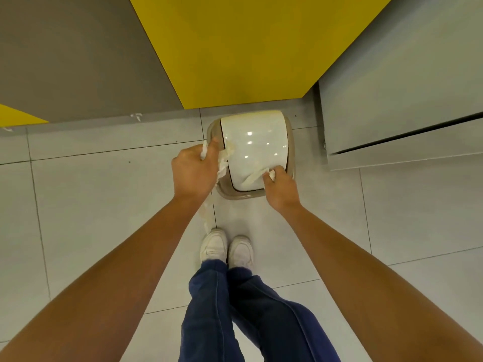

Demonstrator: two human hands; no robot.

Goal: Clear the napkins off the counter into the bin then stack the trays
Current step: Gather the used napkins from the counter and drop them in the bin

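Observation:
A small beige bin (290,137) with a glossy white swing lid (256,150) stands on the tiled floor just ahead of my feet. My left hand (194,171) grips a bunch of crumpled white napkins (224,159) at the bin's left edge; a strip of napkin (207,218) trails down below my wrist. My right hand (281,188) pinches another twisted napkin (254,177) that lies across the near part of the lid. No trays or counter top are in view.
A yellow and grey panel wall (235,48) rises right behind the bin. A grey cabinet (405,100) stands to the right of it. My white shoes (226,248) are close to the bin. A small white scrap (137,116) lies by the wall's base.

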